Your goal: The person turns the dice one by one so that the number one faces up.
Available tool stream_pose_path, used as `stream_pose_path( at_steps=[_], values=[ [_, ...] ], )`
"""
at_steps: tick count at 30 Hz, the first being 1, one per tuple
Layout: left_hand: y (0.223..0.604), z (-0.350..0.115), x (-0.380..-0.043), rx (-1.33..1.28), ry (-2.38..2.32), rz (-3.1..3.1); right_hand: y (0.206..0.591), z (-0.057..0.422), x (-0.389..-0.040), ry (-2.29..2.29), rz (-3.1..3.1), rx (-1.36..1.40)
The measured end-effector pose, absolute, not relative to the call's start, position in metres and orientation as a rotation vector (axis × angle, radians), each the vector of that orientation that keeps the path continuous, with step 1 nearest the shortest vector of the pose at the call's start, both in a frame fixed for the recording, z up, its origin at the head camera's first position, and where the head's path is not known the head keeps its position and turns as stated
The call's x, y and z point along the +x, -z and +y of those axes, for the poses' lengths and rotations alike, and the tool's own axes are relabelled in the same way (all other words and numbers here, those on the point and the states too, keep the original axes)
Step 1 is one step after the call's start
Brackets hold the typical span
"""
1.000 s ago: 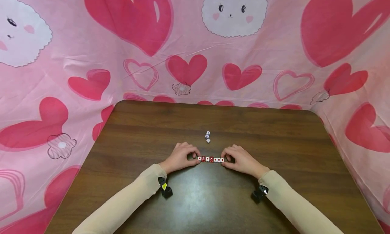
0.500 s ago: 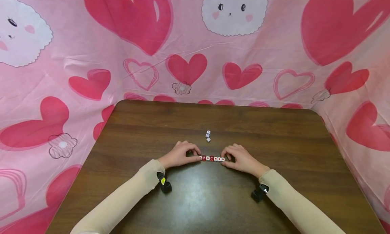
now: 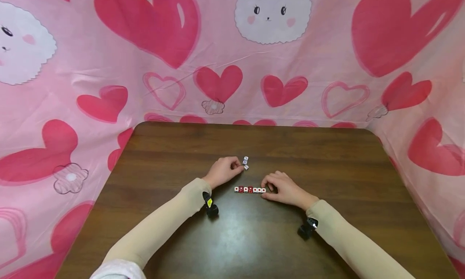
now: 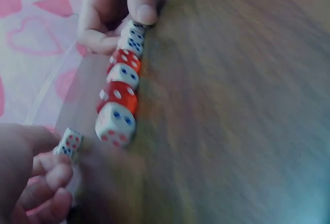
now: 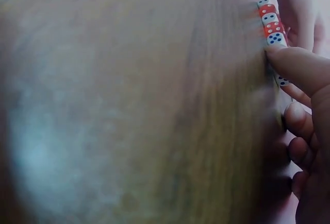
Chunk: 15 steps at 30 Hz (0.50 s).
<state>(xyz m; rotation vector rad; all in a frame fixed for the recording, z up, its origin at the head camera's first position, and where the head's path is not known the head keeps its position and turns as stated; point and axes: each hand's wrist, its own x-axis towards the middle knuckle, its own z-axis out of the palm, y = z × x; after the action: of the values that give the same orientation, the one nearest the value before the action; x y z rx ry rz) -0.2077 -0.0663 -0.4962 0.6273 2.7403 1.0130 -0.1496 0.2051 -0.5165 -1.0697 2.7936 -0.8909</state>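
left hand [image 3: 222, 172] perhaps touches dice [image 3: 245, 162]

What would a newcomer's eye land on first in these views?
Probably the pink heart-patterned backdrop, which fills the head view behind the dark wooden table. Next, the straight row of red and white dice mid-table, its right end held by the right hand's fingers. Just beyond it, the left hand is close beside three white dice.
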Motion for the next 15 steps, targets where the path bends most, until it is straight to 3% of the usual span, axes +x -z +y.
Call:
stream_pose_path(
  at_steps=[9, 15],
  values=[
    [0.49, -0.048, -0.215, 0.431, -0.846, 2.822, 0.514, 0.204, -0.151, 0.853, 2.767, -1.031],
    [0.489, -0.05, -0.215, 0.466, -0.857, 2.776, 0.513, 0.202, -0.15, 0.863, 2.769, -1.037]
  ],
)
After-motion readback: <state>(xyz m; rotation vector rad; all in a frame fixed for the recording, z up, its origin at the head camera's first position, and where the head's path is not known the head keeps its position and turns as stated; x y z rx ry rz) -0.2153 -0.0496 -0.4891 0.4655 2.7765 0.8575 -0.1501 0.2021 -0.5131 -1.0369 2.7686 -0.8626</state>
